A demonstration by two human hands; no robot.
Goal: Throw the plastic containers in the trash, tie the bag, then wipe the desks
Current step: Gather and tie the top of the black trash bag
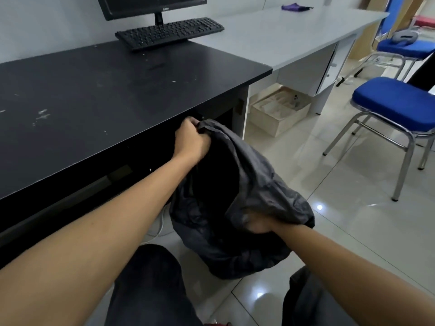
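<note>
Left hand (191, 140) and right hand (257, 223) grip the trash bag (237, 184) rim

My right hand (257, 223) is largely covered by the film of the trash bag (249, 165); its fingers show only dimly through it. My left hand (191, 140) has its fingertips buried in the bag's gathered rim. The bag's interior is dark and its contents cannot be determined. The monitor (150, 5) is cut off by the top edge. A red object (216, 324) is cut off by the bottom edge and cannot be identified.

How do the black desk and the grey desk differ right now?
The black desk is dark and dotted with pale specks; the grey desk is light, with no marks I can make out. A purple cloth lies on the grey desk; there is none on the black desk. Both stand side by side.
</note>
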